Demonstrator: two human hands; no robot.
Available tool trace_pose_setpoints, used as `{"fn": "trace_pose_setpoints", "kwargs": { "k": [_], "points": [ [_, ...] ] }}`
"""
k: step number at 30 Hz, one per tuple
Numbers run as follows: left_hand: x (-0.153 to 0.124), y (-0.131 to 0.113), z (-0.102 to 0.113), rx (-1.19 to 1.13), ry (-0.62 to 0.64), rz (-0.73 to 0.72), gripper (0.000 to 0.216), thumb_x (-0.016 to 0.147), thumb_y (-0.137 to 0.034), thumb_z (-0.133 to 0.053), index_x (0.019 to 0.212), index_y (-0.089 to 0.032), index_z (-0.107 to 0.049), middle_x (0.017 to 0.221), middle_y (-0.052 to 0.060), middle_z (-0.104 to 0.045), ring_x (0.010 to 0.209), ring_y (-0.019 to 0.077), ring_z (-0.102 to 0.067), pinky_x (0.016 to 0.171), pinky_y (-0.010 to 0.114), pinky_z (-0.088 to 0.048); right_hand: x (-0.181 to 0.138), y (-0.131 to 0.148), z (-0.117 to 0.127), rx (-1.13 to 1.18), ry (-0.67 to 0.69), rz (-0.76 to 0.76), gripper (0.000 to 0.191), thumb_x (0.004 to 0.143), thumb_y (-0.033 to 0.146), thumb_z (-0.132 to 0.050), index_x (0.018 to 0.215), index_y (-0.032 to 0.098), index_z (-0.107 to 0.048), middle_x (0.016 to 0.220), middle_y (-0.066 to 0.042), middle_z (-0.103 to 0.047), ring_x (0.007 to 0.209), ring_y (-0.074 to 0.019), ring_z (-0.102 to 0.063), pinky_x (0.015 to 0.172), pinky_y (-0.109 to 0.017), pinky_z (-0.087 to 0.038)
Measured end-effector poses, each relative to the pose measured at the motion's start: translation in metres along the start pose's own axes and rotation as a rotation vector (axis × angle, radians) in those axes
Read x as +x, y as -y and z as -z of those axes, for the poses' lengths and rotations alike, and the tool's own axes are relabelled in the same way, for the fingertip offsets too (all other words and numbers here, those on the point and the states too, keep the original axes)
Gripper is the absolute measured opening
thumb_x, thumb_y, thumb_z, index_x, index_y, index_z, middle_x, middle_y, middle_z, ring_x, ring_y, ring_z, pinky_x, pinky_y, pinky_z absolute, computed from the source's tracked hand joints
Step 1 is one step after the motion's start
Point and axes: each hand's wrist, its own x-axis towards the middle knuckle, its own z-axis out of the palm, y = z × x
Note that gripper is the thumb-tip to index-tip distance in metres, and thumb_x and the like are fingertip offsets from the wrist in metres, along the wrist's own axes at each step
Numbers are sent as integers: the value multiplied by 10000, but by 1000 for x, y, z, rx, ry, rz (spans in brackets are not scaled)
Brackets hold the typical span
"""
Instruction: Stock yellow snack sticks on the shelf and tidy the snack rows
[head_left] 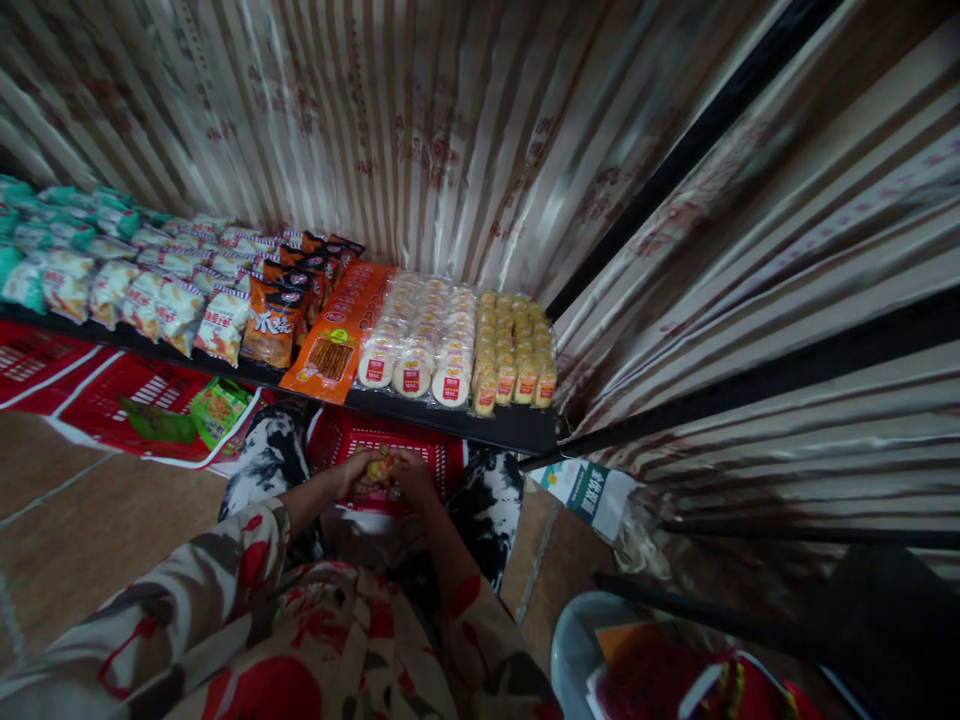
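My left hand [354, 474] and my right hand [414, 477] meet over a red plastic basket [442, 452] held between my knees. Both are closed around a small yellowish packet [381, 470]. Just beyond the basket runs a low black shelf [517, 428] stocked with snacks. Rows of round white cakes [420, 345] and small yellow packets [516, 355] lie closest to my hands. A flat orange packet [339, 335] lies left of the cakes.
More snack bags [157, 290] fill the shelf to the left. Red crates [127, 385] with a green packet [217, 408] sit on the floor at left. Striped curtains hang behind and at right. A grey bowl [577, 650] and a red item lie bottom right.
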Motion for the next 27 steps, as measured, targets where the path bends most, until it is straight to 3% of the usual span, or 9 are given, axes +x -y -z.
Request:
{"fn": "trace_pose_setpoints", "kwargs": {
  "k": [4,10,17,22,27],
  "points": [
    [-4,-6,5,52,66,58,314,764,-409,-561,753,-103,-624,594,79,-659,443,118,-566,403,173,-388,-4,7,10,-129,65,114,389,558,24,-563,847,232,-720,1072,-31,-658,1001,-194,-563,928,-322,-424],
    [-5,-13,11,139,226,151,367,788,-399,-495,751,-69,-651,581,113,-657,428,124,-559,390,180,-377,-13,15,20,-393,224,249,454,590,56,-629,998,243,-705,1093,-38,-656,932,-207,-583,860,-324,-448],
    [-8,-20,15,185,322,177,500,798,-508,-451,766,-59,-670,614,152,-665,481,170,-601,397,214,-389,-19,14,22,-541,166,323,433,634,158,-691,1057,256,-691,1058,-58,-658,993,-240,-560,913,-342,-406],
    [-20,-26,12,202,377,128,778,836,-692,-232,819,-55,-677,680,171,-681,538,176,-625,410,204,-377,-24,11,25,-598,78,318,407,692,235,-666,1098,262,-670,1019,-62,-659,947,-228,-573,867,-329,-420],
    [-27,-28,6,233,354,87,875,813,-751,-111,790,-83,-675,706,163,-687,558,174,-619,477,223,-418,-29,13,27,-598,42,318,392,715,269,-654,1106,251,-667,991,-68,-650,837,-203,-589,771,-297,-446]
  ]
}}
